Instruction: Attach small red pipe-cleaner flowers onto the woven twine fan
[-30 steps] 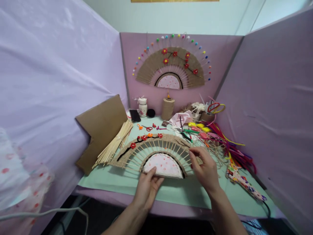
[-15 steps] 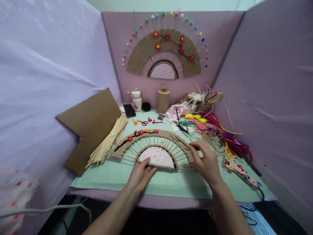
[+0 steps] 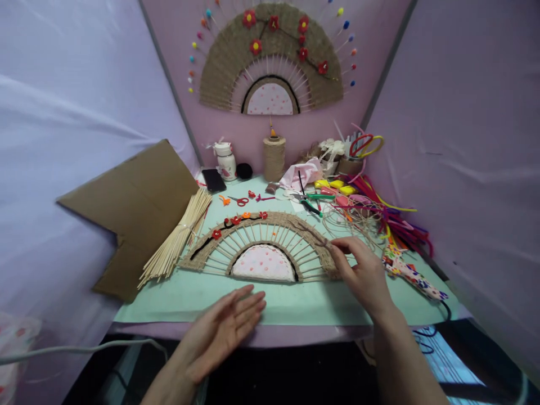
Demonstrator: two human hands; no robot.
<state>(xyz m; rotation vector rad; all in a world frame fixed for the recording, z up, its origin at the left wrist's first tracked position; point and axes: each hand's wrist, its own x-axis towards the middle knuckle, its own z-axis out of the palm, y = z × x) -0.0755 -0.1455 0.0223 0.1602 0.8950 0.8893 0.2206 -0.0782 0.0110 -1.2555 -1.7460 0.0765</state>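
Fan (image 3: 264, 262), half-built, lies flat on the tabletop (image 3: 295, 301); right hand (image 3: 365, 275) fingers pinched on a twine end (image 3: 327, 243) at its right rim; left hand (image 3: 219, 332) spread, empty; judged against the wall fan (image 3: 270, 56) (bead tips absent, flowers few), work remains; no legible writing.

Craft booth: lilac fabric partitions (image 3: 84, 112) enclose a mint-green surface (image 3: 304, 304) holding a semicircular twine-and-stick fan (image 3: 264, 263), coloured pipe cleaners (image 3: 396, 222) and a jute twine spool (image 3: 274, 158).

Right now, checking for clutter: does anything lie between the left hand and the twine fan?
Nothing visible. Only bare green mat separates the left hand from the twine fan at its lower edge; the right hand pinches its right end.
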